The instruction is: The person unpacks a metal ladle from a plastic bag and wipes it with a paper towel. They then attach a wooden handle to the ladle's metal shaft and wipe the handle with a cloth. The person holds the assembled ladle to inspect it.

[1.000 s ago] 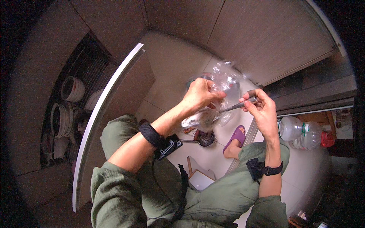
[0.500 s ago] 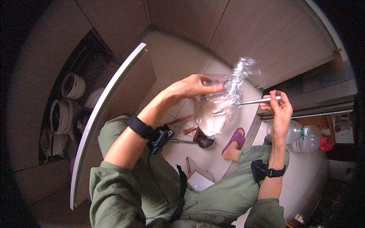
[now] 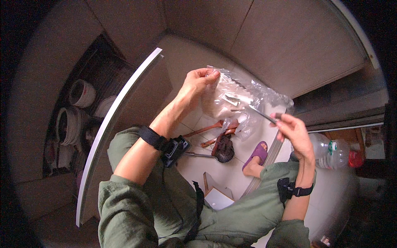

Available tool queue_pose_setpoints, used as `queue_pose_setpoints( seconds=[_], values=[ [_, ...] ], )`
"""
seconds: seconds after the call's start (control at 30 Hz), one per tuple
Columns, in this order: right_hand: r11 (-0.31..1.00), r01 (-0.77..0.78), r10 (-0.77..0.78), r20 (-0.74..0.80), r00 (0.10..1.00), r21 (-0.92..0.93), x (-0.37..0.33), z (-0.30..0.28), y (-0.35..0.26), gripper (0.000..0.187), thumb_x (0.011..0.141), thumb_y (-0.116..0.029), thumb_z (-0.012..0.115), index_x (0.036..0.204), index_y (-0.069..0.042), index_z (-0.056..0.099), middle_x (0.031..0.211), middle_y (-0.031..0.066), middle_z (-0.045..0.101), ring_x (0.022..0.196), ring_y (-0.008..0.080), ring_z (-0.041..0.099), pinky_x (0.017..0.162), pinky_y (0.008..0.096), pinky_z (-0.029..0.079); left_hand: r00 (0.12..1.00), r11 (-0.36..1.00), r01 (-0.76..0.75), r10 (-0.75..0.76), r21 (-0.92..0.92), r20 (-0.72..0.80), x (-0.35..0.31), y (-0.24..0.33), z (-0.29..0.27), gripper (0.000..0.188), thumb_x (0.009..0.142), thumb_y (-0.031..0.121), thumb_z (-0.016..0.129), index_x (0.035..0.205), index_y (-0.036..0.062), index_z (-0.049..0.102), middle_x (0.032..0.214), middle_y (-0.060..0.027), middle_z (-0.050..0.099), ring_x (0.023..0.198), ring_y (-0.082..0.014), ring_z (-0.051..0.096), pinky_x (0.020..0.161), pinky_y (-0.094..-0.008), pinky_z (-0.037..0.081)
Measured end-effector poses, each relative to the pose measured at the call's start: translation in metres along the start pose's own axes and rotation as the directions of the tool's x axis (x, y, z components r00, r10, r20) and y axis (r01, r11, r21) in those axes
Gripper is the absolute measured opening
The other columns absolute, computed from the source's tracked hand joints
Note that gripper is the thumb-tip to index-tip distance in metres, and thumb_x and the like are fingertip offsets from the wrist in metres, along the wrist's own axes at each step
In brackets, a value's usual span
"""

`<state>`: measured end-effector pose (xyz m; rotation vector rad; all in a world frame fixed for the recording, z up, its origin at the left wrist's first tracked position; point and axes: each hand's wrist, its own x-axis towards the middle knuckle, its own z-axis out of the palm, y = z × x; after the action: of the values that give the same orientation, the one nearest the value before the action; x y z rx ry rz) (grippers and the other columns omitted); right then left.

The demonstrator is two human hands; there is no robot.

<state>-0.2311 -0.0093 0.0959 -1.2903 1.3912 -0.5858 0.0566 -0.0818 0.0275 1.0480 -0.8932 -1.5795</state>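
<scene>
My left hand (image 3: 200, 81) pinches the upper left edge of a clear plastic bag (image 3: 221, 93), which hangs spread and crumpled over the floor. A small printed label shows through the film. In the fingers of my right hand (image 3: 293, 132) is a slim tapered metal utensil (image 3: 263, 114), its thin end pointing left at the bag. Whether that end touches the film I cannot tell. Below the bag, wooden-handled utensils (image 3: 204, 130) and a dark round-headed ladle (image 3: 224, 153) with a metal handle lie on the tiles, partly covered by the hanging film.
At the left stands an open cabinet door with a white edge (image 3: 120, 109), beside a rack of stacked bowls (image 3: 72, 126). Large clear plastic bottles (image 3: 331, 153) are at the right. A purple slipper (image 3: 250, 161) is on my foot, near a small white-topped stool (image 3: 219, 198).
My left hand has moved up and slightly left, stretching the bunched bag out wider. The right hand has lowered a little with the metal utensil, now tilted more steeply.
</scene>
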Motion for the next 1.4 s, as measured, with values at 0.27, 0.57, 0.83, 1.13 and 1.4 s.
queue_pose_setpoints(
  seconds=[0.27,0.57,0.83,1.13,1.4],
  values=[
    [0.992,0.055,-0.034,0.178,0.983,-0.113,-0.006,0.025,-0.006,0.029,0.093,-0.023,0.047,0.096,0.002,0.062,0.048,-0.0089,0.034,0.041,-0.0011,0.028,0.037,0.0157,0.022,0.953,0.968,-0.120,0.174,0.220,-0.248,0.011,-0.002,-0.003,0.025,0.083,0.024,0.063,0.087,-0.0002,0.066,0.074,-0.0020,0.062,0.065,-0.0090,0.054,0.058,-0.0248,0.044],
    [0.982,-0.074,0.041,0.188,0.981,0.174,-0.009,0.019,-0.005,0.028,0.096,-0.019,0.042,0.097,0.004,0.058,0.046,-0.0077,0.035,0.034,-0.0010,0.025,0.032,0.0144,0.020,0.939,0.969,-0.191,0.227,0.156,-0.258,0.020,0.009,-0.020,0.039,0.083,0.035,0.063,0.100,-0.0008,0.064,0.084,-0.0043,0.064,0.072,-0.0094,0.055,0.065,-0.0250,0.045],
    [0.961,0.008,-0.034,0.091,0.995,0.278,-0.004,0.016,-0.001,0.028,0.096,-0.020,0.043,0.098,0.003,0.059,0.049,-0.0074,0.035,0.035,-0.0016,0.025,0.033,0.0140,0.020,0.975,0.973,0.128,-0.159,0.190,0.157,-0.007,0.018,0.000,0.041,0.073,0.024,0.075,0.094,-0.0066,0.060,0.080,-0.0099,0.064,0.067,-0.0130,0.062,0.056,-0.0260,0.053],
    [0.860,-0.101,-0.002,0.203,0.979,0.499,-0.004,0.013,0.001,0.027,0.095,-0.018,0.043,0.099,0.005,0.055,0.049,-0.0069,0.035,0.034,-0.0014,0.024,0.030,0.0139,0.020,0.975,0.750,-0.191,0.221,0.633,0.031,0.004,0.028,-0.025,0.023,0.072,0.009,0.071,0.088,-0.0042,0.063,0.070,-0.0100,0.064,0.061,-0.0134,0.062,0.054,-0.0285,0.049],
    [0.914,-0.070,-0.015,0.206,0.978,0.400,-0.008,0.013,-0.006,0.026,0.094,-0.017,0.044,0.099,0.005,0.056,0.049,-0.0065,0.036,0.034,-0.0012,0.025,0.031,0.0135,0.021,0.903,0.910,-0.139,0.278,0.391,-0.326,0.011,0.031,-0.033,0.023,0.082,0.011,0.057,0.101,-0.0022,0.061,0.080,-0.0059,0.065,0.067,-0.0104,0.058,0.058,-0.0276,0.046]
  ],
)
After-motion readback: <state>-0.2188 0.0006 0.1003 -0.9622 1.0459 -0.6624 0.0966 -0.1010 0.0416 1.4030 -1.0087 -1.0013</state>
